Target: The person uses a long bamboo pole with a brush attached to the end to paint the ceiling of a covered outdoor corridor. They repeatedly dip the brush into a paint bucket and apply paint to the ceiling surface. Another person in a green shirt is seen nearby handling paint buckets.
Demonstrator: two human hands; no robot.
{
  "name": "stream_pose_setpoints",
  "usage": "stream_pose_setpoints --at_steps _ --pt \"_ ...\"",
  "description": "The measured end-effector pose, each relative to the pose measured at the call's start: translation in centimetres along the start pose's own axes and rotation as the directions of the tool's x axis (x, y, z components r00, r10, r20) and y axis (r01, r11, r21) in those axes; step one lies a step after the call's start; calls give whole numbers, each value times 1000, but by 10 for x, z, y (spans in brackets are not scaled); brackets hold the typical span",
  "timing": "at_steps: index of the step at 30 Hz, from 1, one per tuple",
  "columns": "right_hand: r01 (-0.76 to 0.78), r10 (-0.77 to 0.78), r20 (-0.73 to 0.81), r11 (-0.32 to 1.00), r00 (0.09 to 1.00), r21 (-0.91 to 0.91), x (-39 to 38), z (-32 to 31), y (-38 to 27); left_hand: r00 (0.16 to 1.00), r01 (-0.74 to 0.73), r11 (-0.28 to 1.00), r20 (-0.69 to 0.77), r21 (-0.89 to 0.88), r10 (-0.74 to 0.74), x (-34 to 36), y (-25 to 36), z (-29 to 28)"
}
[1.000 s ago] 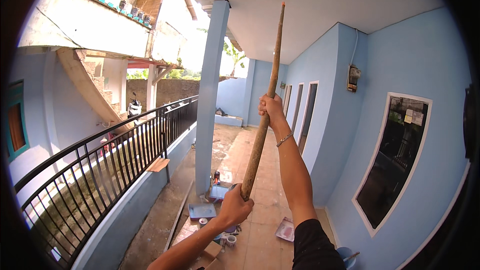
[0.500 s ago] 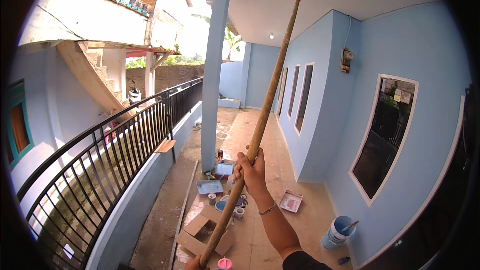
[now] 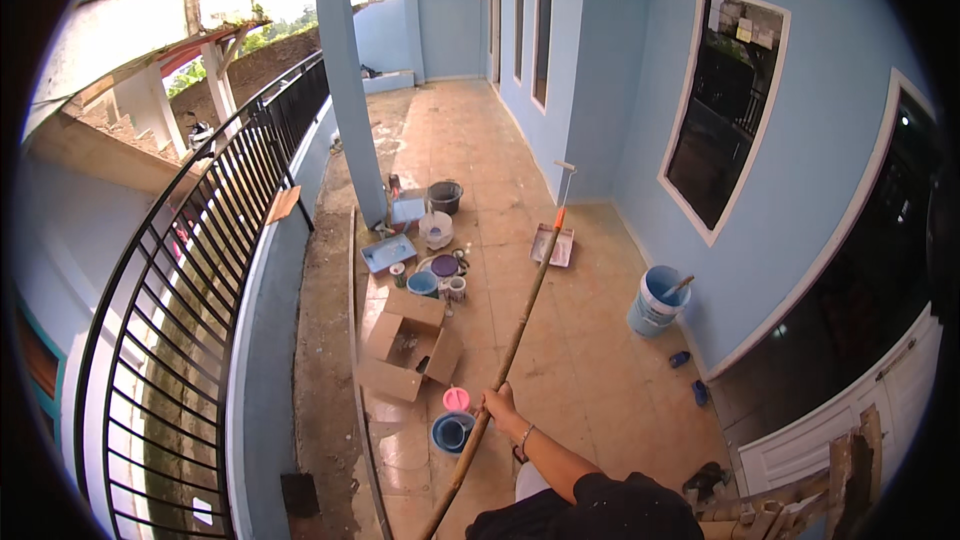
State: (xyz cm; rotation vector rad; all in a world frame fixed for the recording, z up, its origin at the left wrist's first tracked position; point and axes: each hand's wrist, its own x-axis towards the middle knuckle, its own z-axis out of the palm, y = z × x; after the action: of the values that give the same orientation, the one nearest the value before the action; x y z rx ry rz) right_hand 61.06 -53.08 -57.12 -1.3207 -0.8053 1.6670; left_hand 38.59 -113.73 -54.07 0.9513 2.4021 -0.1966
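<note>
My right hand (image 3: 503, 404) is wrapped round a long bamboo pole (image 3: 525, 315), which slants from the lower edge up and away from me. At its far end, past an orange tip (image 3: 560, 218), is a paint roller (image 3: 566, 167) on a thin metal frame. The roller shows just past a paint tray (image 3: 566, 246) with pale, whitish paint on it; I cannot tell how high the roller is above the floor. The pole's near end runs out of view at the bottom, and my left hand is not in view.
An open cardboard box (image 3: 392, 377), a blue paint tray (image 3: 389, 254), a black bucket (image 3: 445, 198) and several paint tins stand left of the pole. A blue-stained bucket (image 3: 652, 308) is by the right wall. A black railing (image 3: 170, 240) runs along the left, near a blue pillar (image 3: 345, 80).
The pole's far end has swung down from the ceiling to near the floor, bringing the roller into sight. My view has tilted down, and my left hand has left the picture.
</note>
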Motion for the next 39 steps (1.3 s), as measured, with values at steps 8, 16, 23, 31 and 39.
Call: stream_pose_setpoints --at_steps 8,16,23,31,39 --pt "-256 252 -138 967 958 -10 116 -86 72 1000 -14 998 12 63 13 -7 123 -51" --pt "-421 420 -64 907 905 -2 295 -161 31 979 27 998 202 -55 -16 43 338 -90" --pt "-462 384 -302 851 872 -251 309 -182 26 948 78 996 312 -44 -61 69 460 -99" --pt "-463 332 -387 827 860 -320 424 -205 -11 935 87 996 346 -13 -77 110 533 -104" --pt "-459 339 -376 838 862 -296 472 -211 -26 944 72 996 326 -55 -50 135 580 -117"
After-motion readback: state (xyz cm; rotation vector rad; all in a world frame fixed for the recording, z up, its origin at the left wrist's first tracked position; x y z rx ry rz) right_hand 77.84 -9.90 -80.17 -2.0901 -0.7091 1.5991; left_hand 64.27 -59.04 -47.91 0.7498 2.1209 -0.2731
